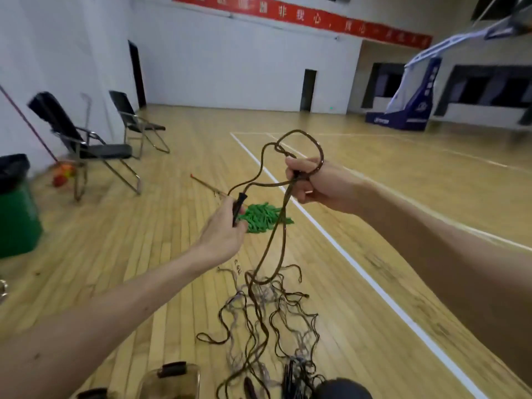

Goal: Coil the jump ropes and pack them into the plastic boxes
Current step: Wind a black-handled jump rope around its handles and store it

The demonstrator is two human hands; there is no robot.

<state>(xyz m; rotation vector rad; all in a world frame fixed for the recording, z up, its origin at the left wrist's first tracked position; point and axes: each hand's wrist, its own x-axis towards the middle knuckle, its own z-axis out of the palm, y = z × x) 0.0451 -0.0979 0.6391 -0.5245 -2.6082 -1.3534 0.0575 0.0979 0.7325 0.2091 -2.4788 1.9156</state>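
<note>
A brown jump rope point(280, 226) hangs in the air between my hands. My left hand point(223, 228) grips its dark handle point(239, 207) at the centre of the view. Up and to the right, my right hand point(313, 182) holds a bunch of rope loops, one loop arching above the fist. Two strands drop from that fist to a tangle of several ropes point(267, 326) on the wooden floor. A clear plastic box point(169, 381) with a dark clip stands at the bottom edge, left of the tangle.
A green mop head point(263, 217) with a long stick lies on the floor behind my hands. Two black folding chairs point(86, 145) stand at the left by the wall. A green bin point(17, 214) is at the far left. A blue basketball stand point(408, 99) is far right.
</note>
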